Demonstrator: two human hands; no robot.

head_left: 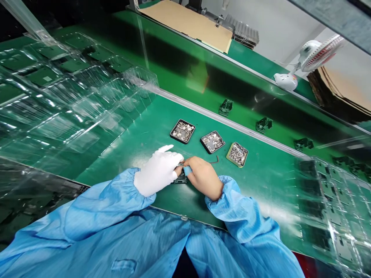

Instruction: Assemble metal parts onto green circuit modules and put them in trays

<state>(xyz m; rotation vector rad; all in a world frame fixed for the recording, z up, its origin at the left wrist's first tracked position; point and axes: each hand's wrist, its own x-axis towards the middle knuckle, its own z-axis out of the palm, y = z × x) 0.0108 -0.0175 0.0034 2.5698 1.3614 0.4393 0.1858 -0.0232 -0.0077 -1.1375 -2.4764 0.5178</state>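
My left hand (158, 170), in a white glove with a bare fingertip showing, is closed on a small dark green and black assembly (181, 178) low on the green bench. Against the same assembly, my right hand (204, 175) is bare, with blue tape round one finger. Its fingers are curled in a pinch at the top of the part, and whatever is between them is hidden. The hands cover most of the assembly. Beyond them lie three small trays of shiny metal parts: a left one (182, 131), a middle one (213, 142) and a right one (237, 154).
An L-shaped hex key (215, 160) lies beside my right hand. Clear plastic trays (87, 96) are piled at left, and another clear tray (336, 204) stands at right. Several dark assemblies (263, 125) sit along a green strip behind a metal rail (203, 111). A fan (308, 61) stands behind.
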